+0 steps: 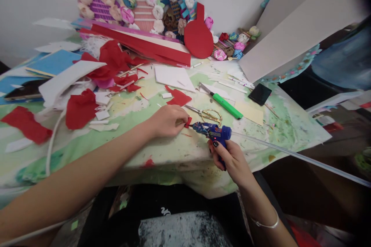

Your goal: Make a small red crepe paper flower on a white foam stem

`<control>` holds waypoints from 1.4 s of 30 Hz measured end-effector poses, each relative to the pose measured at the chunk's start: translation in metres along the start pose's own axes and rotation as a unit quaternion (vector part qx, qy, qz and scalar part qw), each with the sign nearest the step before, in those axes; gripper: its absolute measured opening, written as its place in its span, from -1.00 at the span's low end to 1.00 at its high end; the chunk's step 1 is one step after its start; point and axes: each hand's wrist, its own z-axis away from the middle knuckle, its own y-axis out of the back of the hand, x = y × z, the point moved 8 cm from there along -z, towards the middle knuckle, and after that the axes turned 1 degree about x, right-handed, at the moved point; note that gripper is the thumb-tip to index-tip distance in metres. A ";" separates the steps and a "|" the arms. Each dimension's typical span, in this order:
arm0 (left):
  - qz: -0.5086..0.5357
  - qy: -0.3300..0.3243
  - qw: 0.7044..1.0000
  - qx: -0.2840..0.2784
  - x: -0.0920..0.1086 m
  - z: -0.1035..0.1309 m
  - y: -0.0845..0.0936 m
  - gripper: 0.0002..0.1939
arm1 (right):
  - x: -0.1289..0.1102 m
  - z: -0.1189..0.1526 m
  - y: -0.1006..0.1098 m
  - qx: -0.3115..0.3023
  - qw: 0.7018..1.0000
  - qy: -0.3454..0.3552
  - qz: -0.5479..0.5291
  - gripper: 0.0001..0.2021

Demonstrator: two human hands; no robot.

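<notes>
My right hand (228, 156) is wrapped around the handle of a blue hot glue gun (218, 133), its small red light glowing. A long clear glue stick (290, 152) runs out of its back toward the right. The nozzle points left, at a small red piece (188, 122) pinched in the fingers of my left hand (169, 120). Whether the tip touches the piece I cannot tell. Just beyond lie gold-handled scissors (211, 115), with a green utility knife (226, 105) behind them. A red scrap (178, 96) rests near the scissors' tips.
Red crepe paper (111, 56), white foam board scraps (174, 77) and blue sheets (59, 63) cover the left and back. A red guitar-shaped cutout (199, 38) leans at the wall. A black phone (260, 94) lies right. A white cable (52, 146) crosses the left side.
</notes>
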 end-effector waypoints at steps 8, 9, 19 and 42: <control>0.010 0.006 1.000 -0.007 0.000 0.000 0.001 -0.80 | 0.000 0.000 0.001 0.000 1.000 -0.001 0.006 -0.69; 0.013 0.008 1.000 -0.006 0.000 0.000 0.001 -0.79 | 0.000 0.000 0.001 -0.001 1.000 -0.003 0.007 -0.69; 0.022 0.020 1.000 -0.010 -0.003 -0.003 0.000 -0.83 | 0.001 0.003 -0.002 -0.026 0.999 -0.015 -0.045 -0.64; 0.045 0.054 0.997 -0.012 -0.008 -0.005 -0.003 -0.89 | -0.001 0.022 0.010 -0.016 0.998 -0.017 -0.064 -0.63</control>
